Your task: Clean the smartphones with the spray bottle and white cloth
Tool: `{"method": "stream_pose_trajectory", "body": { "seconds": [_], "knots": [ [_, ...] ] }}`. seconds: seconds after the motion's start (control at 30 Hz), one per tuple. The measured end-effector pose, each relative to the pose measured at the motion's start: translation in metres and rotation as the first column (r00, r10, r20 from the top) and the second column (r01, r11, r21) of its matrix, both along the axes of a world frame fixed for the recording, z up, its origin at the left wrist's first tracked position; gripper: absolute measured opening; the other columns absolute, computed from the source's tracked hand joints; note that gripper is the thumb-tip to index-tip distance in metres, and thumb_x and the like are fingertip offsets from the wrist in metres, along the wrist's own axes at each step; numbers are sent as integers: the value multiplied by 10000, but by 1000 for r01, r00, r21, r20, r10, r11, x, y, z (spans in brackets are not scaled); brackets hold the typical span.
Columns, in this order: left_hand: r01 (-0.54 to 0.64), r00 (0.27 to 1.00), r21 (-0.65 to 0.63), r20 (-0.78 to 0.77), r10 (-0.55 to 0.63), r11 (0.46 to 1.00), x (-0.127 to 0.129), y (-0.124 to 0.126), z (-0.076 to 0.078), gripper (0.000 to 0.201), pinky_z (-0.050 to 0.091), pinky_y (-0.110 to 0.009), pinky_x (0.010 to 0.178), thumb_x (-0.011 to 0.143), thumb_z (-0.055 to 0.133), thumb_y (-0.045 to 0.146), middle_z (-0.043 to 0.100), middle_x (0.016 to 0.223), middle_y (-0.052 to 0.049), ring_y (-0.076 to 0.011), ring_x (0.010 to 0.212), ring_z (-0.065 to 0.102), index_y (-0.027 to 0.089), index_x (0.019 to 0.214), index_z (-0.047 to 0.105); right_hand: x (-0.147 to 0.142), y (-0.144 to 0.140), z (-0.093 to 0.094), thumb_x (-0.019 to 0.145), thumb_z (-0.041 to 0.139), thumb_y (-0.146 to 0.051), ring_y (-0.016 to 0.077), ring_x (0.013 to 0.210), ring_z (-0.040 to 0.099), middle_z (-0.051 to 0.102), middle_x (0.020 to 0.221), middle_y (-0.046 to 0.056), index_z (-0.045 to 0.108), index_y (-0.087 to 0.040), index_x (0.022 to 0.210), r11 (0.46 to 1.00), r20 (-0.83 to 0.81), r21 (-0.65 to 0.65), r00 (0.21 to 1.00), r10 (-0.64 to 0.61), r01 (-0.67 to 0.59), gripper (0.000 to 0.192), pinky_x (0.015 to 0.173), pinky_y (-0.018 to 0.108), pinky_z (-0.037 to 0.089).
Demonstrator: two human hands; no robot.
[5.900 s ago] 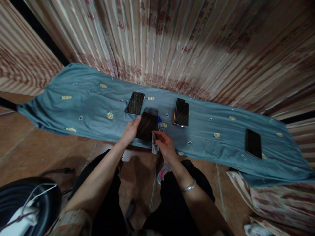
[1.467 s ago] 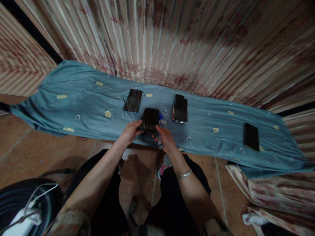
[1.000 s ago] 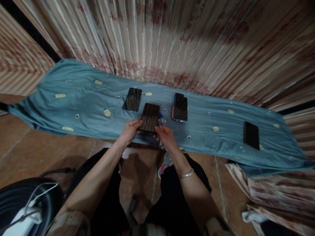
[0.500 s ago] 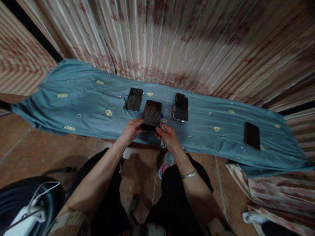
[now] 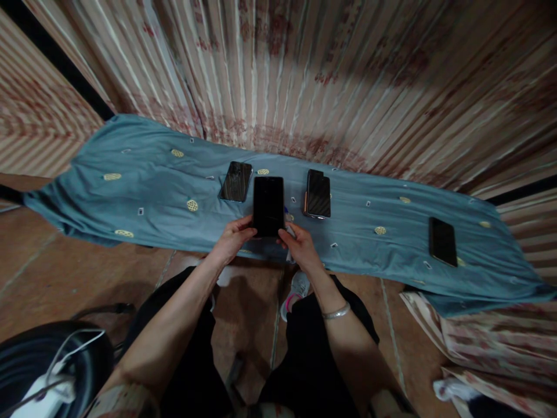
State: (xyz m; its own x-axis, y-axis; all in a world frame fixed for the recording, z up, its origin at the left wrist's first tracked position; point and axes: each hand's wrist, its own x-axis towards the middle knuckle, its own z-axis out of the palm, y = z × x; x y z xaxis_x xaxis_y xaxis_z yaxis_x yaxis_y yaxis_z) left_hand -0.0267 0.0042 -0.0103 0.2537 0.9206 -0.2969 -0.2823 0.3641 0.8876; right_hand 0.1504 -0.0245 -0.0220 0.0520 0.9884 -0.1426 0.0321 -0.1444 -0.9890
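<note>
A phone (image 5: 268, 204) with a wide, dark screen is held up over the blue cloth. My left hand (image 5: 232, 237) is closed on its lower left corner, thumb at the front edge. At the lower right corner, my right hand (image 5: 300, 244) grips the same phone. A pale, folded piece that looks like cloth (image 5: 290, 253) hangs from my right fingers, partly hidden. Left of the held phone lies another phone (image 5: 236, 182) with reflections on its glass. To the right, dark phones (image 5: 319, 196) are stacked, overlapping unevenly.
One more phone (image 5: 442, 241) lies far right on the patterned blue cloth (image 5: 165, 186). Behind it hangs a pleated curtain (image 5: 261, 75). Down on the tiled floor at left are a coiled black hose (image 5: 82, 360) and a white power strip (image 5: 41, 392) with cables.
The held phone has tilted, so its screen faces me more squarely and shows fewer reflections. Both thumbs now rest at its lower corners. The other phones stay where they were.
</note>
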Motion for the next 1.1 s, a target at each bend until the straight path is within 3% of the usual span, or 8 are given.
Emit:
{"method": "stream_pose_trajectory", "body": {
  "seconds": [0.17, 0.3, 0.4, 0.5, 0.7, 0.87, 1.0, 1.1],
  "knots": [
    [-132, 991, -80, 15, 133, 988, -4, 7, 4, 275, 476, -216, 608, 612, 824, 337, 661, 713, 1, -108, 649, 612, 156, 763, 683, 5, -7, 7, 690, 743, -581, 72, 454, 425, 598, 544, -48, 623, -213, 729, 997, -109, -35, 992, 68, -72, 389, 465, 212, 312],
    [-279, 954, -75, 92, 285, 957, -9, 19, 9, 294, 380, -168, 474, 694, 797, 386, 523, 565, 64, -51, 482, 455, 167, 688, 602, 7, -14, 8, 657, 779, -579, 62, 448, 431, 613, 557, -51, 669, -192, 846, 976, -180, -86, 967, 181, -199, 444, 465, 203, 319],
    [-322, 938, -59, 112, 327, 945, -12, 23, 10, 268, 369, -167, 457, 701, 803, 342, 528, 563, 68, -46, 465, 441, 167, 704, 600, 10, -15, 6, 709, 745, -546, 62, 440, 441, 617, 551, -54, 697, -180, 893, 955, -112, -81, 955, 276, -285, 413, 471, 202, 331],
    [-323, 943, -36, 72, 325, 946, -13, 23, 8, 242, 405, -182, 501, 697, 803, 319, 578, 606, 46, -60, 512, 495, 162, 721, 620, 13, -15, 7, 754, 707, -506, 78, 448, 477, 597, 519, -65, 715, -184, 913, 954, 9, -59, 956, 293, -292, 359, 488, 208, 357],
    [-361, 932, 68, -1, 362, 930, -8, 24, 3, 243, 347, -208, 491, 693, 789, 349, 578, 600, 33, -81, 524, 468, 167, 690, 628, 10, -18, 11, 775, 682, -446, 97, 479, 502, 629, 546, -48, 722, -198, 895, 975, 129, -26, 966, 224, -222, 278, 511, 225, 375],
    [-334, 940, 28, 84, 330, 942, -2, 24, 2, 252, 376, -205, 517, 727, 771, 404, 588, 630, 37, -80, 539, 475, 183, 745, 652, 10, -20, 5, 707, 737, -539, 81, 444, 460, 595, 523, -50, 698, -190, 846, 986, -46, -63, 987, 152, -155, 378, 474, 223, 347],
    [-230, 969, -8, 90, 230, 973, 13, 17, 2, 340, 461, -218, 627, 716, 775, 404, 711, 856, -4, -118, 725, 613, 203, 985, 719, 22, -16, 4, 652, 774, -577, 66, 438, 449, 568, 514, -56, 652, -197, 735, 997, -139, -57, 990, 35, -43, 407, 443, 199, 310],
    [-193, 979, 31, 66, 191, 981, 31, 11, 1, 414, 499, -253, 718, 660, 807, 343, 730, 1035, -31, -142, 827, 639, 206, 1042, 725, 36, -12, 8, 641, 783, -580, 59, 420, 416, 570, 510, -58, 640, -201, 720, 999, -126, -36, 991, -42, 38, 413, 426, 197, 292]
  ]
}}
